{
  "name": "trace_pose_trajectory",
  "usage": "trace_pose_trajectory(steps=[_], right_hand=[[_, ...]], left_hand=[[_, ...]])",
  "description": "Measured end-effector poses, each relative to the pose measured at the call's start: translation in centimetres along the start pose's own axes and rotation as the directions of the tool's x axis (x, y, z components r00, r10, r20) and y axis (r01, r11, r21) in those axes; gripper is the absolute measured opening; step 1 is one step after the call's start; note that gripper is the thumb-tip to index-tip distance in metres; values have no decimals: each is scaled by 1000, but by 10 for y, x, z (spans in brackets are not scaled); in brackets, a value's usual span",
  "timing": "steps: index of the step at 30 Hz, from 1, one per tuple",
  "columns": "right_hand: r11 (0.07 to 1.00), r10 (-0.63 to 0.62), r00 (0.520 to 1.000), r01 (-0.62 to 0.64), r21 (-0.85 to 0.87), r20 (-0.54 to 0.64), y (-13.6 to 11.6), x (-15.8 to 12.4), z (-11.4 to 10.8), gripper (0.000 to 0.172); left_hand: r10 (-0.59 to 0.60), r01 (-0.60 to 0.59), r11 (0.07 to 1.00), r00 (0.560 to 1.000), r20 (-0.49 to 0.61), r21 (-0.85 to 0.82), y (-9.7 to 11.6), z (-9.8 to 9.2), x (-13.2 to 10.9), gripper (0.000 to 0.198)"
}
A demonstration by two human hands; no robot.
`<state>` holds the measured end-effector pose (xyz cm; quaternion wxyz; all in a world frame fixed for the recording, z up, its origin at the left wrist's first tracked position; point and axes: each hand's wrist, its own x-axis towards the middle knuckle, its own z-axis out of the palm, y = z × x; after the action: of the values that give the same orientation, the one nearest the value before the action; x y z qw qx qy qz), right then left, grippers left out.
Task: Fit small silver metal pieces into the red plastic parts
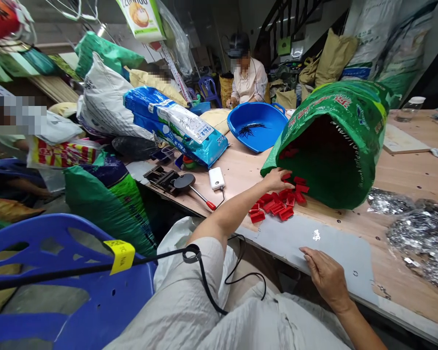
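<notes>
My left hand (pixel 278 180) reaches to the mouth of a large green woven sack (pixel 332 114), its fingers stretched out and apart over small red plastic parts (pixel 277 206). Red shows between those fingers, but I see no firm grip. The red parts lie in a loose heap in front of the sack, and a few more sit inside its dark opening. Near the table's front edge is my right hand (pixel 326 277), its fingers closed together; whatever they may hold is too small to make out. Just beyond its fingertips, small shiny metal pieces (pixel 316 235) rest on a grey sheet (pixel 336 248).
Bags of shiny metal parts (pixel 423 238) lie at the right. A hand press (pixel 184 182) with a red-tipped lever and a white power bank (pixel 216 178) stand left. Behind are a blue basin (pixel 255 124) and a blue bag (pixel 175 124). A person (pixel 246 78) sits across the table.
</notes>
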<state>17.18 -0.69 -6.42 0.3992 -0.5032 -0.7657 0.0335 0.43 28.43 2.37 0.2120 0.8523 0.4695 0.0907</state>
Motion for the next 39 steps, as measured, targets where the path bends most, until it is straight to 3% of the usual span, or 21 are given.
trace_pose_trajectory(steps=[3, 6, 9, 13, 18, 28, 35, 39], right_hand=[[1000, -8, 1000, 8, 0, -14, 0, 0, 1, 22], [1000, -3, 1000, 3, 1, -10, 1, -1, 2, 22], [1000, 0, 1000, 0, 2, -7, 1, -1, 3, 22], [1000, 2, 1000, -1, 10, -15, 1, -1, 4, 21], [1000, 0, 1000, 0, 6, -10, 1, -1, 3, 21], [1000, 19, 1000, -19, -9, 15, -1, 2, -2, 23], [996, 56, 998, -57, 66, 16, -1, 1, -4, 24], [957, 222, 975, -216, 196, -6, -6, -1, -15, 27]], left_hand=[[-38, 23, 989, 994, 99, 144, 17, 7, 18, 95], [-128, 80, 975, 965, 231, 208, 32, 15, 33, 96], [-200, 110, 946, 937, 285, 304, 43, 21, 40, 92], [-142, 47, 936, 958, 250, 349, 46, 22, 31, 82], [-50, -25, 939, 977, 208, 343, 39, 17, 3, 66], [44, -34, 953, 999, -26, 300, 22, 16, -45, 32], [44, -17, 974, 992, -115, 226, 5, 20, -68, 50], [83, -67, 986, 991, -102, 154, -1, 26, -80, 68]])
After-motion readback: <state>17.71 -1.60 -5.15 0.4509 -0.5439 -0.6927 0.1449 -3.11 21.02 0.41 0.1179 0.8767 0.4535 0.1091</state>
